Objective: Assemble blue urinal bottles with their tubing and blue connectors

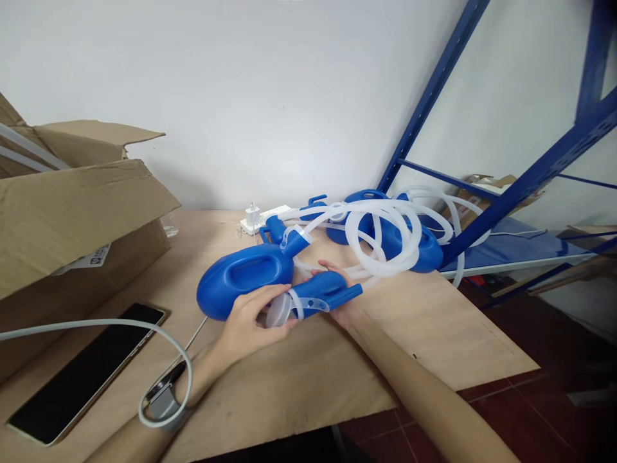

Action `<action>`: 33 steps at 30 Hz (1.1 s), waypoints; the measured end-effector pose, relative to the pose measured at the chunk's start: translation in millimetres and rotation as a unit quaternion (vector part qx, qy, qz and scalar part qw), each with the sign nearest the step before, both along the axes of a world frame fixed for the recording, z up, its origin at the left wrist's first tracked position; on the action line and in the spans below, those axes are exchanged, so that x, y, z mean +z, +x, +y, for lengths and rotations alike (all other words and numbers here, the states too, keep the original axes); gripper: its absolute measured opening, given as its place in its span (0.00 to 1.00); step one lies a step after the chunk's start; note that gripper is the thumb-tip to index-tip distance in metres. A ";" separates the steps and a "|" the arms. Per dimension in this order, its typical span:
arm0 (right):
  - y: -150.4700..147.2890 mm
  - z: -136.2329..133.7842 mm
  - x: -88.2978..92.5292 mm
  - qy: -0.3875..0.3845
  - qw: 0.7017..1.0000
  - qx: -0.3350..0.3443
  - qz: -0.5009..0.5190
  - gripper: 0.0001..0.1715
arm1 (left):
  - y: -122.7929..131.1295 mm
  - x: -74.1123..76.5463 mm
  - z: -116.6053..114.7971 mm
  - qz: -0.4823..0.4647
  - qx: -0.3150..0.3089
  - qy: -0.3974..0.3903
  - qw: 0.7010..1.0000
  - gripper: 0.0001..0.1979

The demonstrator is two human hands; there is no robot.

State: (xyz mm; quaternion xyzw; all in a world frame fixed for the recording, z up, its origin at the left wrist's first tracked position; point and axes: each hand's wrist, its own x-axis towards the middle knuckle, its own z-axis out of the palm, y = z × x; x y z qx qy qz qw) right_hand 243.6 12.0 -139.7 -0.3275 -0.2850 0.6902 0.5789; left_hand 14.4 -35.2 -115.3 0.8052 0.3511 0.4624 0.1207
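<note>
My left hand [253, 328] grips the translucent cap [278, 311] of a blue plastic urinal head [321, 287], thumb below and fingers above. A clear strap from the cap's ring runs along the head's side. Behind and under its far end, my right hand [344, 308] holds the same piece; some of its fingers are hidden. Just beyond my left hand lies a blue urinal bottle [216, 283] with a moulded handle. From its capped neck [296, 241] a white translucent hose [354, 235] leads into loose coils on the right.
More blue bottles [429, 251] lie under the coils, by a blue metal rack [486, 222]. A white power strip [270, 218] is near the wall. On the left are an open cardboard box [81, 212], a dark phone-like slab [91, 370] and a looped grey cable [164, 328] over my wrist.
</note>
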 end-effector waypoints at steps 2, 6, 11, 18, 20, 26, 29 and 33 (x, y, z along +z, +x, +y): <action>5.4 5.5 -0.3 0.007 0.999 -0.039 0.007 0.20 | 0.3 1.7 -1.5 0.001 0.039 0.013 0.999 0.06; 12.8 13.8 5.6 0.015 0.995 -0.094 -0.002 0.13 | -3.4 -4.2 0.8 0.057 0.078 0.086 0.992 0.15; 9.1 13.0 10.0 -0.024 0.991 -0.133 -0.009 0.10 | -8.0 -12.2 1.9 0.070 0.093 0.158 0.981 0.11; 4.5 15.6 -0.2 -0.016 0.990 -0.137 0.000 0.11 | 9.4 -13.3 -7.1 -0.150 0.108 -0.049 0.981 0.11; 10.2 16.0 -0.3 -0.009 0.989 -0.146 0.007 0.16 | 10.2 -14.2 -5.5 -0.241 0.124 -0.113 0.956 0.10; 22.2 10.7 4.6 0.004 0.988 -0.155 0.023 0.21 | -7.2 -20.1 5.1 -0.027 0.079 0.063 0.994 0.09; 14.9 8.1 6.8 0.005 0.991 -0.128 0.026 0.13 | -7.1 -23.8 4.3 0.187 -0.005 0.184 0.965 0.13; 9.8 5.6 9.4 0.010 0.997 -0.060 0.046 0.14 | -3.1 -26.6 0.0 0.249 -0.003 0.141 0.958 0.24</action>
